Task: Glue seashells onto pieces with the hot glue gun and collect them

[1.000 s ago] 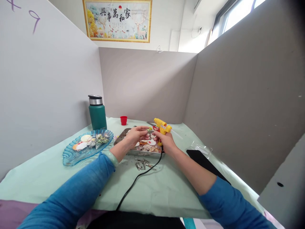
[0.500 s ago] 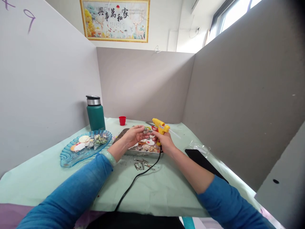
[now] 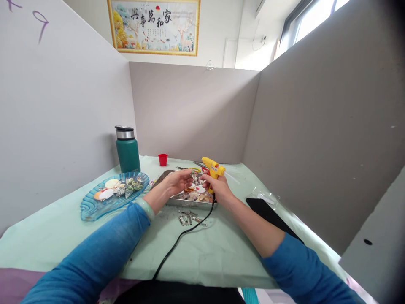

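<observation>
My right hand [image 3: 219,188] is wrapped round the handle of a yellow hot glue gun [image 3: 213,167], nozzle pointing left, its black cord [image 3: 180,239] trailing toward me. My left hand [image 3: 177,181] hovers over the metal tray [image 3: 177,201] of shells, fingers curled in a pinch on a small item I cannot make out, just left of the nozzle. Several small metal clips [image 3: 189,218] lie on the table in front of the tray.
A blue glass shell-shaped dish [image 3: 95,207] with shells sits at left, a green flask [image 3: 127,149] behind it. A red cup [image 3: 163,159] stands near the back partition. A black flat object [image 3: 272,213] and clear wrapper [image 3: 265,196] lie at right. Grey partitions enclose the table.
My left hand has dropped slightly and drawn a little left of the glue gun nozzle. The right hand and gun stay nearly still.
</observation>
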A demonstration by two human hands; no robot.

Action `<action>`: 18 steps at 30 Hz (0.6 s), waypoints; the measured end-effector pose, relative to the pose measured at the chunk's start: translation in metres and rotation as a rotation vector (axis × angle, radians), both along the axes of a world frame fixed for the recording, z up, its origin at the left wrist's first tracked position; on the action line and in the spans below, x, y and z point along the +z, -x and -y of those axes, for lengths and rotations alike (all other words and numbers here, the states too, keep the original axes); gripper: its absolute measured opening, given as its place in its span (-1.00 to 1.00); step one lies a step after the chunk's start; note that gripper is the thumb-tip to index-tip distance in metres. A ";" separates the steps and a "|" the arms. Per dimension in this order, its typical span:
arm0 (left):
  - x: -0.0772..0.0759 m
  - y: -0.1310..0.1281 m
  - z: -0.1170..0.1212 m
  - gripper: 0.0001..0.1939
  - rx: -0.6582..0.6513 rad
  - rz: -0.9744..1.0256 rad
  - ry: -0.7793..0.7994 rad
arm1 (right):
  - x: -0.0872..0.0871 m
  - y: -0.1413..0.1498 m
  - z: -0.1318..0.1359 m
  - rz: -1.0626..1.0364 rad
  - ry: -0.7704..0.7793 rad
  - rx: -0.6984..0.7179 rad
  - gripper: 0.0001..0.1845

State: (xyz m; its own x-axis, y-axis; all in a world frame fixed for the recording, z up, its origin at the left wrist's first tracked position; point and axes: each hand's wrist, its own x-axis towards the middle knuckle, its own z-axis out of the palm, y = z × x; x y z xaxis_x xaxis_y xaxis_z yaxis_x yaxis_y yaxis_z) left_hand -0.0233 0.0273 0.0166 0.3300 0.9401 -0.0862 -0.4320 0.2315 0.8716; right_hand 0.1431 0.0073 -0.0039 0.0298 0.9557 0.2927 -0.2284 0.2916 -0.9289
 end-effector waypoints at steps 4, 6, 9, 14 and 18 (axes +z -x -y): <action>0.001 0.002 0.000 -0.72 -0.037 0.032 -0.054 | 0.000 0.000 0.000 -0.001 -0.005 -0.007 -0.70; 0.000 0.002 -0.001 -0.74 -0.026 0.046 -0.056 | 0.000 0.000 0.000 -0.003 -0.006 -0.012 -0.70; -0.001 0.001 -0.003 -0.79 0.000 0.076 -0.043 | 0.000 0.000 0.000 -0.001 0.001 -0.015 -0.71; 0.000 0.000 -0.002 -0.81 0.025 0.086 -0.050 | 0.000 0.000 -0.001 -0.007 -0.008 -0.012 -0.69; 0.001 0.000 -0.001 -0.76 0.017 0.085 -0.077 | 0.000 0.001 0.000 0.001 -0.012 -0.017 -0.69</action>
State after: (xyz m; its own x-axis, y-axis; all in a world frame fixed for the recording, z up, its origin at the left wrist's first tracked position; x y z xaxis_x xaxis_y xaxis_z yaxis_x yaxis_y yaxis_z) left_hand -0.0235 0.0281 0.0173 0.3170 0.9483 0.0142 -0.5087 0.1574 0.8464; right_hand 0.1425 0.0077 -0.0039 0.0461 0.9514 0.3045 -0.2220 0.3069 -0.9255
